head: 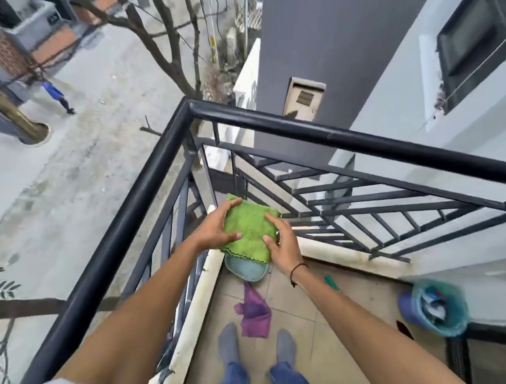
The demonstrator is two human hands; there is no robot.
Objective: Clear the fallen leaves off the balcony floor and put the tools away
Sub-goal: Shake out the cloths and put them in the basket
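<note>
A folded green cloth [248,228] is held in the air between both hands, above the balcony corner. My left hand [215,228] grips its left edge, thumb on top and fingers curled over the far side. My right hand [283,241] holds the right edge, thumb pressed on the cloth. Directly below the cloth, a light blue dustpan [247,271] lies on the tiled floor [300,303], partly hidden by the cloth. A purple cloth [253,311] lies crumpled on the tiles in front of my feet.
The black railing [347,140] encloses the corner on the left and far sides. A blue bin [436,307] lined with a bag and holding rubbish stands at the right. A green handle [331,282] shows beside my right wrist. The street lies far below.
</note>
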